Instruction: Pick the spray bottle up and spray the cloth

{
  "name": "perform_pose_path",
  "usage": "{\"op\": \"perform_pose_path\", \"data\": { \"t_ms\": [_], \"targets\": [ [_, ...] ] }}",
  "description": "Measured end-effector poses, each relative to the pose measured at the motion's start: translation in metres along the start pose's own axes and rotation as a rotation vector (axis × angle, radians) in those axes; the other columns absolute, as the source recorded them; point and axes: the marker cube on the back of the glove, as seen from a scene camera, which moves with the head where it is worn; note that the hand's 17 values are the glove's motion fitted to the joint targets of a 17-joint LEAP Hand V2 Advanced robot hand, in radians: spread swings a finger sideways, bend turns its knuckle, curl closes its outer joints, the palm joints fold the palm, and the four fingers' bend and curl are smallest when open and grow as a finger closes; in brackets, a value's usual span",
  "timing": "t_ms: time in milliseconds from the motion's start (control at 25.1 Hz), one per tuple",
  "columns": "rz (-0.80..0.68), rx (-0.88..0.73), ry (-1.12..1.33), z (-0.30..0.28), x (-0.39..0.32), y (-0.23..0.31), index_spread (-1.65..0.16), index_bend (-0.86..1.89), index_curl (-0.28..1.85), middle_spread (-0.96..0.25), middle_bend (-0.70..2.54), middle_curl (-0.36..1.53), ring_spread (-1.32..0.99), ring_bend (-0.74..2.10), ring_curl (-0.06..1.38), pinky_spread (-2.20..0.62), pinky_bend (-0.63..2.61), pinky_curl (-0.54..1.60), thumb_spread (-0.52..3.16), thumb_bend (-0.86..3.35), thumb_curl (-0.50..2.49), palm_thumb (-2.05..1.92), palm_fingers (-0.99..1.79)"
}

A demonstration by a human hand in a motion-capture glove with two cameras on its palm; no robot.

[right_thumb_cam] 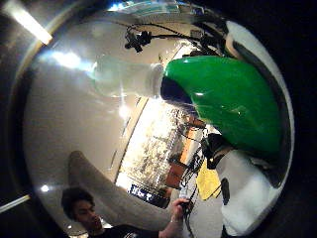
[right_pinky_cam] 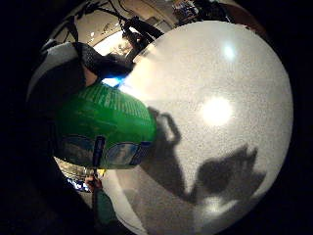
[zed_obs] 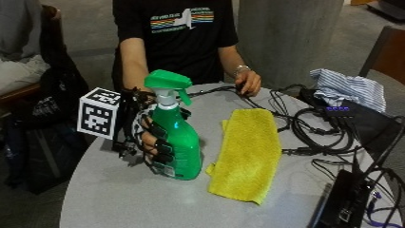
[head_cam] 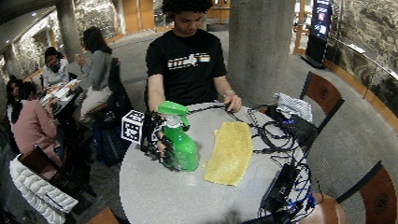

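Observation:
A green spray bottle (zed_obs: 176,137) with a green trigger head and white collar stands upright on the round grey table (zed_obs: 126,199). My gloved right hand (zed_obs: 155,142) grips its body, fingers curled round the side facing the camera. The bottle's nozzle points toward the yellow cloth (zed_obs: 250,152), which lies flat just right of the bottle. The little finger side palm view shows the bottle's green labelled body (right_pinky_cam: 105,127) close to the palm, with its shadow on the table. The thumb side palm view shows the green trigger head (right_thumb_cam: 228,99) and white collar (right_thumb_cam: 129,77). In the wide view, bottle (head_cam: 180,147) and cloth (head_cam: 230,151) sit mid-table.
The person's bare left hand (zed_obs: 248,81) rests at the table's far edge on black cables (zed_obs: 303,128), which spread over the right side. A striped cloth (zed_obs: 348,88) and black devices (zed_obs: 345,199) lie at the right. A concrete pillar (zed_obs: 284,38) stands behind.

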Motion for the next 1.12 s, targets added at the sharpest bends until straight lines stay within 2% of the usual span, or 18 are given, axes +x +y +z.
{"op": "perform_pose_path", "data": {
  "t_ms": [359, 598, 1117],
  "targets": [
    [-0.007, 0.01, -0.003, 0.001, -0.004, 0.0, -0.25, 0.15, 0.3, -0.01, 0.26, 0.41, 0.0, 0.49, 0.36, 0.21, 0.46, 0.31, 0.78, -0.01, 0.46, 0.97, 0.93],
    [-0.076, -0.004, 0.058, -0.009, -0.019, 0.002, -0.24, 0.12, 0.3, -0.02, 0.25, 0.41, -0.01, 0.48, 0.36, 0.18, 0.43, 0.31, 0.77, -0.02, 0.49, 0.98, 0.96],
    [-0.166, -0.233, 0.49, -0.03, -0.057, -0.004, -0.2, 0.1, 0.28, -0.01, 0.25, 0.42, -0.01, 0.49, 0.37, 0.1, 0.4, 0.33, 0.72, -0.03, 0.54, 0.97, 1.06]
  ]
}}
